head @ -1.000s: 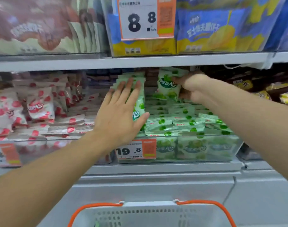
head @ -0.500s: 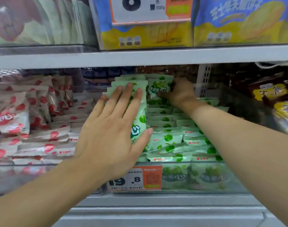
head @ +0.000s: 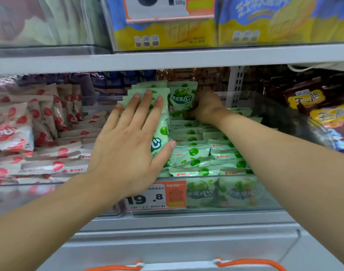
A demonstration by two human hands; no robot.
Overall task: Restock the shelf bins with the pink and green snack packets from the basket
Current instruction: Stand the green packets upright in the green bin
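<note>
Nearest me, below both wrists, I note the basket (head: 179, 267): only its white rim and orange handles show at the bottom edge. Above it, under my left hand (head: 128, 149), the clear bin (head: 235, 194) carries a price tag (head: 155, 196) reading 19.8 on its front wall. My left hand lies flat, fingers straight and spread, pressing the face of an upright stack of green packets (head: 161, 132) at the bin's left side. Right of that hand, more green packets lie flat in rows filling the bin. Left of it, pink packets (head: 55, 151) fill the neighbouring bin. Farther back, my right hand (head: 206, 106) has its fingers curled onto an upright packet (head: 182, 98) at the bin's rear, just beside the stack. Above both hands, the upper shelf (head: 186, 55) carries yellow-and-blue bags (head: 275, 22).
</note>
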